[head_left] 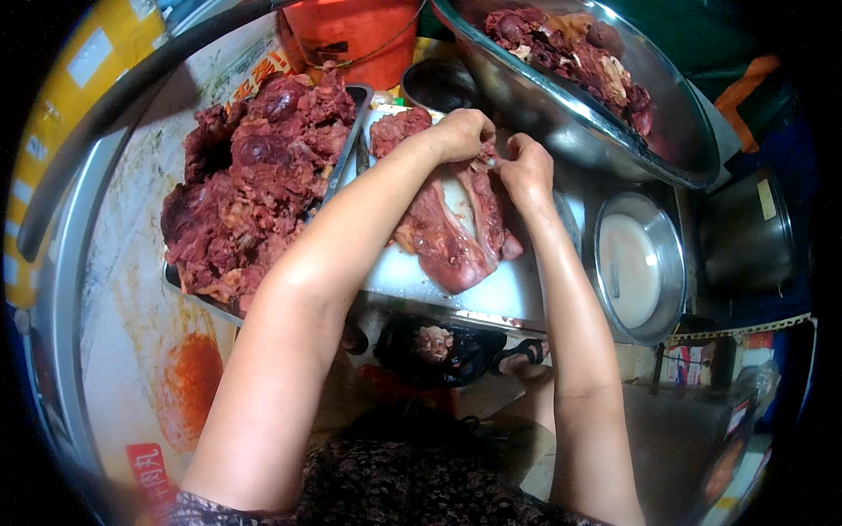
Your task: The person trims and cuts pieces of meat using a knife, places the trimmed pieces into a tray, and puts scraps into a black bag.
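Left hand [463, 133], right hand [526, 167] gripping meat [447, 237] (raw), heaped tray [254, 188] beside

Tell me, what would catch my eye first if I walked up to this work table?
Most likely the big piece of raw meat on the white cutting board at the centre, with the left hand and right hand gripping its top end. To the left, a metal tray is heaped with dark red meat chunks, and a large steel bowl with more meat sits at the upper right.
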`<action>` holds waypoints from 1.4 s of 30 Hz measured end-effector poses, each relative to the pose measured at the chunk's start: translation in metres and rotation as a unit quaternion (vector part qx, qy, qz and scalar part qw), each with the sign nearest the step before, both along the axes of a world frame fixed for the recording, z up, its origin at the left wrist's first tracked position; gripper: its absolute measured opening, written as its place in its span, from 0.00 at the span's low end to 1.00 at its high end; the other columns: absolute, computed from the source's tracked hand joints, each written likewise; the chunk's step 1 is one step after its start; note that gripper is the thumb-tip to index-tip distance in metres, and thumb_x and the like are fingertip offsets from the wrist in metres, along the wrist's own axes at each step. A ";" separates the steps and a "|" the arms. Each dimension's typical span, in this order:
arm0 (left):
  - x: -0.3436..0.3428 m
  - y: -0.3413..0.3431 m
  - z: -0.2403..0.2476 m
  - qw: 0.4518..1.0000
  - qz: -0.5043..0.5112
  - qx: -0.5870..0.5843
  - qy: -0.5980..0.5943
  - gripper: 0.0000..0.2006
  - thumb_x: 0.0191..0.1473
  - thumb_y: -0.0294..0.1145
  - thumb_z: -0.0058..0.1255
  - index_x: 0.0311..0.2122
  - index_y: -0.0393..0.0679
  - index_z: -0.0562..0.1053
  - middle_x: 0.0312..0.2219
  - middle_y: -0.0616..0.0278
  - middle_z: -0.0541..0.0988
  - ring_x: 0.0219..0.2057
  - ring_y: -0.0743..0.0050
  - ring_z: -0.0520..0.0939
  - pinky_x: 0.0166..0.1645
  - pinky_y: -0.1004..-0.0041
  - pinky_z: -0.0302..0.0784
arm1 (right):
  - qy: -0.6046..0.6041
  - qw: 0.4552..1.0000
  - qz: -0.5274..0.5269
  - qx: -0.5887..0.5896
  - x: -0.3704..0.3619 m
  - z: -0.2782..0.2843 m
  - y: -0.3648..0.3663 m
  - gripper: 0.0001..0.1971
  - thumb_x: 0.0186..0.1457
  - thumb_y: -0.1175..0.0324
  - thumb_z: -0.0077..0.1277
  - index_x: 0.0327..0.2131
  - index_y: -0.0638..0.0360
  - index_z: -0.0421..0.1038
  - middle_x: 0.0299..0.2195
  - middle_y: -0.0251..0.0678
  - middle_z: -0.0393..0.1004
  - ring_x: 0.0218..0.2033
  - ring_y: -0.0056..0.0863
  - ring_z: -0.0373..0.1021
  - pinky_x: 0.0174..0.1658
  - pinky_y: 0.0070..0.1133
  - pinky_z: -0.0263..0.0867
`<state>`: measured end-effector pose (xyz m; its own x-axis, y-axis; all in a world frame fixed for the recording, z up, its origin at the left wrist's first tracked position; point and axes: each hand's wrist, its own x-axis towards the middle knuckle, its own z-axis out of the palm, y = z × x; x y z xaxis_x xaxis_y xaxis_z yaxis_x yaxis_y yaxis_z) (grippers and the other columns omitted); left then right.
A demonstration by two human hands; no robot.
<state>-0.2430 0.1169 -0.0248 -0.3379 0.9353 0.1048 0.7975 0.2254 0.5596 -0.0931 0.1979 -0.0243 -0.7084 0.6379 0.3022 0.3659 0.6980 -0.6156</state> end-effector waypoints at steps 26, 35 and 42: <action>-0.013 -0.014 -0.012 0.993 -0.023 0.106 -0.050 0.11 0.44 0.17 0.50 0.35 0.38 0.79 0.29 0.54 0.81 0.34 0.66 0.81 0.41 0.70 0.75 | 0.224 0.931 0.062 -0.283 0.020 0.008 0.003 0.08 0.53 0.79 0.48 0.37 0.69 0.74 0.23 0.39 0.76 0.20 0.29 0.73 0.27 0.22 0.68; -0.028 -0.028 -0.024 0.997 -0.045 0.065 -0.014 0.14 0.41 0.24 0.57 0.38 0.39 0.79 0.32 0.49 0.81 0.38 0.58 0.82 0.44 0.65 0.76 | 0.190 0.966 0.075 0.161 0.014 0.030 -0.045 0.14 0.44 0.82 0.52 0.38 0.63 0.75 0.34 0.48 0.71 0.40 0.51 0.71 0.41 0.37 0.68; -0.016 -0.012 -0.017 0.998 0.044 0.036 -0.021 0.14 0.40 0.30 0.61 0.36 0.37 0.80 0.32 0.46 0.82 0.37 0.54 0.84 0.43 0.64 0.77 | -0.068 0.993 0.099 0.012 -0.008 0.014 -0.041 0.14 0.44 0.69 0.60 0.36 0.62 0.77 0.36 0.52 0.78 0.42 0.48 0.74 0.45 0.36 0.69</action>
<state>-0.2594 0.1045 -0.0421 -0.4238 0.8925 0.1545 0.7519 0.2516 0.6094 -0.1008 0.1564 -0.0103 -0.8550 0.4750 0.2083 0.2986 0.7791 -0.5512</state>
